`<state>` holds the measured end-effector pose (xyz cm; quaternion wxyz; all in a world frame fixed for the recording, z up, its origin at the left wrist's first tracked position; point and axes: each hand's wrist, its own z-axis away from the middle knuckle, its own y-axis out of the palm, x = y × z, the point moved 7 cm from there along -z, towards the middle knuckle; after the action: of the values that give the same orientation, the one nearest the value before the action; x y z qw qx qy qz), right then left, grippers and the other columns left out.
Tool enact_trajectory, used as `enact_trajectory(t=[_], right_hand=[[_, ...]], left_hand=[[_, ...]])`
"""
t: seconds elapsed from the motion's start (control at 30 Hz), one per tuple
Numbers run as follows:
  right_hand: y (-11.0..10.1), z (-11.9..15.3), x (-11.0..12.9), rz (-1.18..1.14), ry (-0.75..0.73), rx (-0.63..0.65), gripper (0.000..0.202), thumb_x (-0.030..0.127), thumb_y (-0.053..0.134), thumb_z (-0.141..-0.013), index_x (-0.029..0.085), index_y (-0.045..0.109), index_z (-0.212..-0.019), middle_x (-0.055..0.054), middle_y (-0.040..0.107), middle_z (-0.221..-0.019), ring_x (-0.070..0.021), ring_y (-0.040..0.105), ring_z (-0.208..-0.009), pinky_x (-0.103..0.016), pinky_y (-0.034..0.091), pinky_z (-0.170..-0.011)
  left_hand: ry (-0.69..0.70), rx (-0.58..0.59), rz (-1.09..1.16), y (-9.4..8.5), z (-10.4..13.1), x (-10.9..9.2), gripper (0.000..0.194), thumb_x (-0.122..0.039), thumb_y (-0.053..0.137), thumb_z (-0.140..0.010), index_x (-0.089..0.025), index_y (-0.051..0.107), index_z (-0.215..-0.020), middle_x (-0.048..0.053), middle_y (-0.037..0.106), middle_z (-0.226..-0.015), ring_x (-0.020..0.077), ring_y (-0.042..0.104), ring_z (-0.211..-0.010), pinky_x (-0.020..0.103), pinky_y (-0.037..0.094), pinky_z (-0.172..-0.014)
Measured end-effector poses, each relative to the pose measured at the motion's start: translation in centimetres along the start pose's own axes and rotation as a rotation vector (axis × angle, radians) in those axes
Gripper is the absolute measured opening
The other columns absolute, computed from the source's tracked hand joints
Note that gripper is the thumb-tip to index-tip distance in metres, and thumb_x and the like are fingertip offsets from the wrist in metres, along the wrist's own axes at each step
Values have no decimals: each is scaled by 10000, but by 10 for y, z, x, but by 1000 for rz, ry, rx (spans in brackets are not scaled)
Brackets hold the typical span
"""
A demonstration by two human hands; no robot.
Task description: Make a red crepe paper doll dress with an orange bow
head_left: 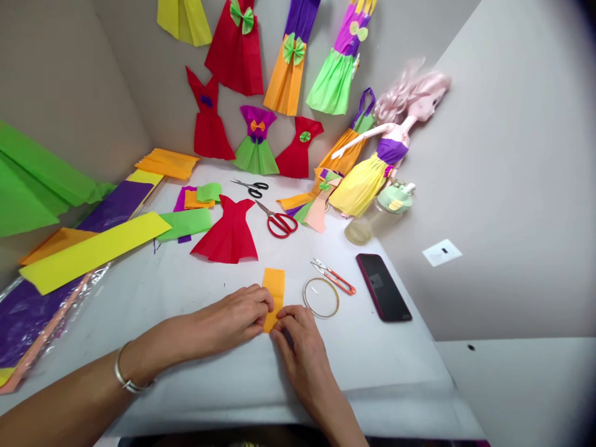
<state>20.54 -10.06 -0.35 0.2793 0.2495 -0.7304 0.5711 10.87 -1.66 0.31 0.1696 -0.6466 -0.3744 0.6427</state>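
A small orange crepe paper strip (274,284) lies upright before me on the white-covered table. The curled fingers of my left hand (244,313) close on its left edge. At its lower right edge, my right hand (302,341) pinches with thumb and fingers; the fingertips partly cover the paper. Just beyond is a red paper dress (228,233), lying flat. To the right of the strip are a gold wire ring (305,298) and orange-handled thread snips (342,282). Red-handled scissors (282,225) and black-handled scissors (255,189) rest farther back.
Colored paper sheets (93,251) lie at the left, with small paper pieces (200,197) beyond. A phone (384,287), a bottle (372,220) and a pink-haired doll (391,149) line the right side. Several paper dresses (237,56) hang on the back wall.
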Motion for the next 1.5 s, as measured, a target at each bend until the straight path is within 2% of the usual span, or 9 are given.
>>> enact_trajectory(t=[0.23,0.37,0.57,0.73,0.87,1.03,1.17,1.37,1.5], right_hand=[[2,-1,0,59,7,-9,178,28,555,-861,203,559,-829,-64,591,-962,-218,547,-899,-351,488,-795],[4,-2,1,74,6,-7,174,37,556,-863,208,564,-833,-62,586,-949,-219,545,-883,-350,487,-774],[4,-3,1,79,28,-6,179,30,544,-857,208,548,-833,-56,566,-929,-215,530,-865,-355,475,-777],[-2,1,-3,35,29,-61,216,-7,505,-835,209,493,-842,-45,541,-891,-204,515,-847,-335,468,-758],[-7,2,-6,24,-27,-72,233,-12,456,-863,204,519,-922,-59,557,-946,-201,533,-897,-329,479,-793],[-7,5,-2,104,-138,34,222,49,474,-923,219,590,-1004,-63,596,-1022,-186,587,-914,-289,505,-783],[-3,6,6,256,-238,131,193,68,524,-922,216,616,-1005,-63,619,-1040,-196,598,-908,-304,513,-761],[0,-1,16,398,-306,199,173,35,513,-912,176,615,-909,-71,629,-944,-201,586,-851,-326,527,-731],[2,-3,15,401,-302,187,188,40,506,-913,188,620,-903,-58,630,-897,-199,580,-836,-326,524,-719]], left_hand=[[-25,34,-6,2,0,2,117,-140,481,-950,-188,574,-898,54,595,-1064,185,541,-974,297,440,-854],[-50,45,-36,5,0,4,41,-163,546,-930,-190,546,-899,42,579,-1039,189,516,-956,301,420,-839],[-57,25,-80,7,-3,6,124,-118,578,-897,-194,491,-849,26,542,-965,180,471,-888,288,394,-788],[-75,89,7,2,-3,7,191,-20,553,-835,-205,512,-860,16,535,-983,179,475,-928,271,397,-800],[-97,127,70,-1,-4,9,252,34,500,-794,-206,541,-857,14,540,-1007,171,492,-953,266,405,-828],[-56,131,126,0,-4,9,282,39,475,-785,-211,588,-849,14,555,-1062,168,513,-1007,271,410,-880],[-50,125,145,-2,-3,6,249,4,487,-814,-211,610,-845,19,572,-1069,171,526,-1006,278,419,-895],[-43,122,155,-9,-1,1,178,-90,480,-899,-221,602,-899,30,583,-1064,181,532,-994,289,430,-890],[-22,124,152,-11,0,-4,105,-131,597,-843,-225,584,-889,29,581,-1076,193,523,-999,301,428,-893]])
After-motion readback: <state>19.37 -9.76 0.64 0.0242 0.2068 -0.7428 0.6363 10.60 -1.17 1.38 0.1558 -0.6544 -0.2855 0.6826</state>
